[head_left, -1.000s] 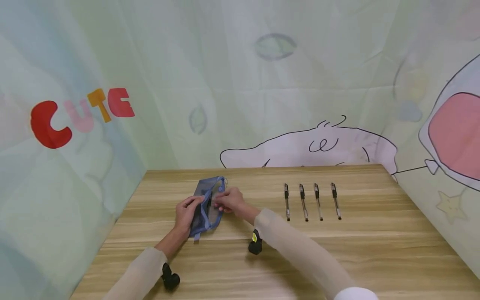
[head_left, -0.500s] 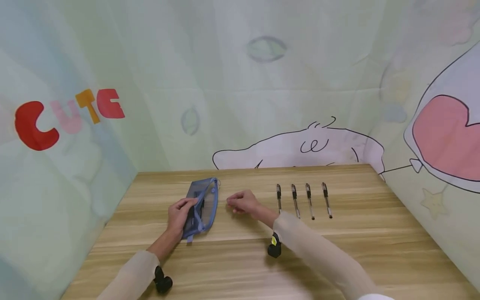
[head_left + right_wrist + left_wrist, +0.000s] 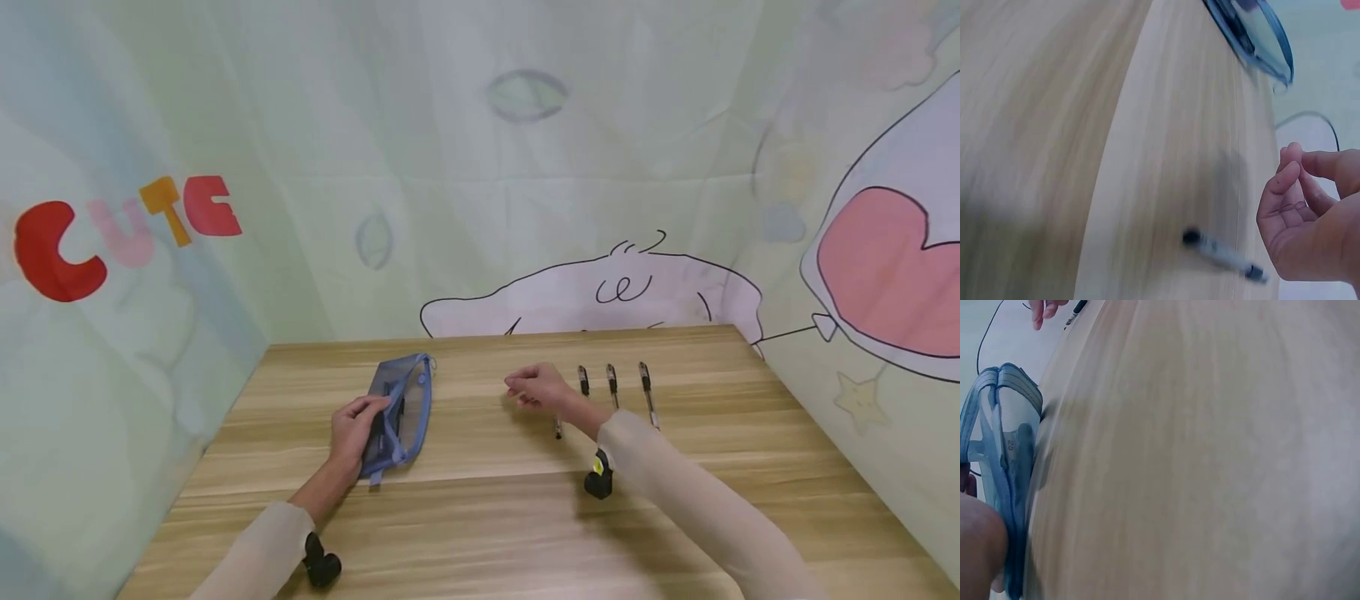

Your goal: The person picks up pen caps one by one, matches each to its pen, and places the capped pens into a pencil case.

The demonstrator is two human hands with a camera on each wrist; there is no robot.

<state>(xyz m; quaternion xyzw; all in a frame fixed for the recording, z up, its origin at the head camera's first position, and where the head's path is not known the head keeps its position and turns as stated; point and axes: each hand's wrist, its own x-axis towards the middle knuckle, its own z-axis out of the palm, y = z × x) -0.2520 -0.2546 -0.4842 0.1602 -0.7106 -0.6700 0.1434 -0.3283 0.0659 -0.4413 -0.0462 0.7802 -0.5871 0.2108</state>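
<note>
My left hand (image 3: pixel 354 432) pinches the edge of a blue mesh zipper pouch (image 3: pixel 426 408), holding its mouth apart. Dark, slim items show through the mesh. In the left wrist view the pouch (image 3: pixel 1013 431) stands on its edge by the hand. My right hand (image 3: pixel 542 387) hovers over the table near a row of black-capped gel pens (image 3: pixel 612 379), its fingers loosely bent and nothing between them. It partly covers the leftmost pen, whose end (image 3: pixel 558 430) shows below the hand. One pen (image 3: pixel 1225 255) lies blurred beneath that hand in the right wrist view.
The wood-grain table (image 3: pixel 450 533) ends at a back edge against a printed cloth backdrop (image 3: pixel 465 208), with more cloth at both sides. Black wrist cameras (image 3: pixel 322 567) sit on both sleeves.
My right hand has come out of the pouch mouth and moved right to the pens. The left hand keeps its hold on the pouch. The view has turned slightly right.
</note>
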